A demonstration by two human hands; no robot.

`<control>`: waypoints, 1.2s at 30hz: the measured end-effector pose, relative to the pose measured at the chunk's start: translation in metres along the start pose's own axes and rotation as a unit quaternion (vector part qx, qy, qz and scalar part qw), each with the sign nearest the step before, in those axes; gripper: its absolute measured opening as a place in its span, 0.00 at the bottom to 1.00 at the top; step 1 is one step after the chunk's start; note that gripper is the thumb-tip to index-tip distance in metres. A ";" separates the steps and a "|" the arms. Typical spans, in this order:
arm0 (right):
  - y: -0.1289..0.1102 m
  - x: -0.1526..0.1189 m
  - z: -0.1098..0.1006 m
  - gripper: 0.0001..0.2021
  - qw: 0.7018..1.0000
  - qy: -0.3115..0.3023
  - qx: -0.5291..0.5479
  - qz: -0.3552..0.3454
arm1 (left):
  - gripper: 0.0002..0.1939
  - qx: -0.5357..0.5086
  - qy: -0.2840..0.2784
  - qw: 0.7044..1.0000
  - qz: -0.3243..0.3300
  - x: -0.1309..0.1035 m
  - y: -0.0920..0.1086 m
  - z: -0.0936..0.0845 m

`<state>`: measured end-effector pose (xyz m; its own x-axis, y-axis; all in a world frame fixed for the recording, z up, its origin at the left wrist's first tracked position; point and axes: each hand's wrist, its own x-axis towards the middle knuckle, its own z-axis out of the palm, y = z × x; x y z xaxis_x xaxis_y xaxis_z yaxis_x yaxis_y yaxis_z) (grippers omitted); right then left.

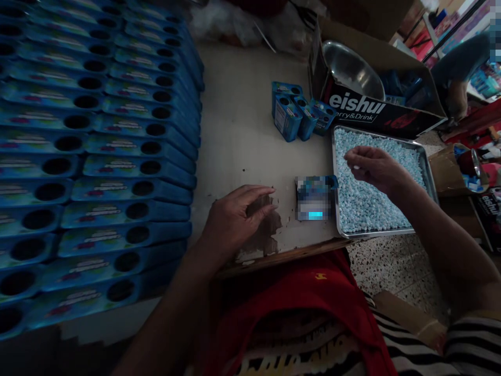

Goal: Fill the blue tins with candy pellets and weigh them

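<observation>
Above the table's front edge, my left hand point(238, 214) is open, thumb and fingers apart with nothing between them. My right hand point(368, 164) is over a metal tray point(340, 209) of small pale blue and white pieces point(356, 206). Its fingers are pinched together, and a small white bit shows at them. Between my hands sits a small scale point(314, 201) with a lit display, partly blurred, and a blue container lies on it. Several blue containers point(287, 117) stand behind it near the box.
Rows of blue containers with dark round holes point(136, 188) fill the left side. A cardboard box point(376, 112) holding a metal bowl point(352, 68) stands behind the tray. Plastic bags point(235, 23) lie at the back. Another person's arm point(457, 96) shows at the upper right.
</observation>
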<state>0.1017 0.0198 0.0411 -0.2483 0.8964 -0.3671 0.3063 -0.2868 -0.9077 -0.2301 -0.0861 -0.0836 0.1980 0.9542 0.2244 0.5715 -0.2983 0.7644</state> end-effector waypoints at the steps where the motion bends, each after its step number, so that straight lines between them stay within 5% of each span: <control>1: 0.010 -0.001 -0.010 0.07 0.994 0.044 0.095 0.030 | 0.14 -0.001 0.010 1.000 0.005 0.001 0.003 0.000; 5: 0.049 -0.014 -0.040 0.08 0.919 0.226 0.301 0.120 | 0.10 0.028 0.073 0.995 0.055 0.019 0.026 0.003; 7: 0.062 -0.022 -0.045 0.10 0.904 0.243 0.321 0.145 | 0.08 0.054 0.082 0.991 0.093 0.037 0.042 0.007; 11: 0.073 -0.033 -0.048 0.15 0.933 0.132 0.301 0.147 | 0.08 0.088 0.029 0.980 0.173 0.078 0.068 0.021; 16: 0.083 -0.036 -0.051 0.10 0.962 0.036 0.229 0.146 | 0.11 0.103 -0.059 0.972 0.205 0.102 0.070 0.034; 20: 0.093 -0.039 -0.052 0.15 0.970 -0.008 0.207 0.128 | 0.08 0.085 -0.074 0.978 0.174 0.101 0.068 0.035; 29: 0.081 -0.042 -0.048 0.18 0.984 0.019 0.141 0.111 | 0.09 0.052 -0.067 0.979 0.185 0.105 0.085 0.042; 36: 0.047 -0.033 -0.025 0.19 0.995 -0.066 0.061 0.044 | 0.09 0.071 -0.011 0.991 0.109 0.073 0.062 0.005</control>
<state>0.1473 -0.0144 0.0159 -0.3460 0.8160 -0.4631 0.2206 -0.4090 -0.8855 -0.1763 -0.0350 -0.0223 0.3453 0.8664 0.3608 0.6196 -0.4992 0.6058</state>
